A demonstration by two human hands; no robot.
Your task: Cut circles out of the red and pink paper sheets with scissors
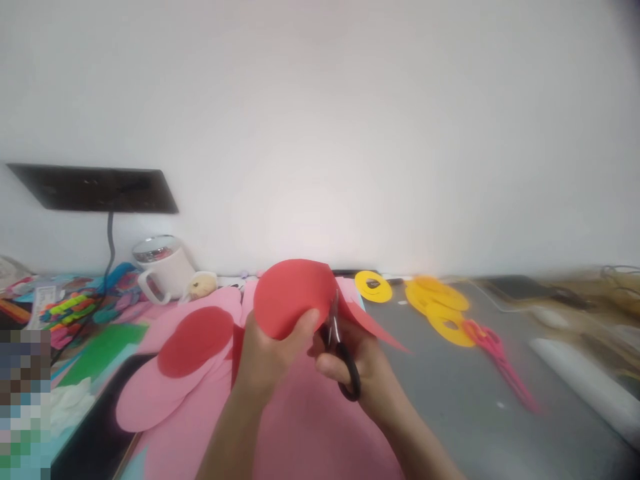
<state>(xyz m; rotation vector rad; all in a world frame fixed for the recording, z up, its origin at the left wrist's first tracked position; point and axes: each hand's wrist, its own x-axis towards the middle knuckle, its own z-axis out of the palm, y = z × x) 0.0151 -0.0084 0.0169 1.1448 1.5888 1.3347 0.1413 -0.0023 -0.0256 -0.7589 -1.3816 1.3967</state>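
Cutting looks under way: left hand (270, 353) pinches a red paper disc (293, 297) just above both hands while right hand (357, 363) grips black-handled scissors (343, 353) at its edge, so turning the disc steadily comes next, pink sheets (300, 427) lying beneath.

A white mug (163, 270) stands at the wall beside a small plush toy (201, 285). A red oval (195, 341) lies on pink sheets (170, 393). A green sheet (103, 351) lies to the left, near bright clips (70, 308). Yellow rings (440, 307) lie on the grey worktop (450, 413), touching pink scissors (497, 357). A dark panel (95, 189) hangs on the wall, a cable (110, 250) dropping from it.
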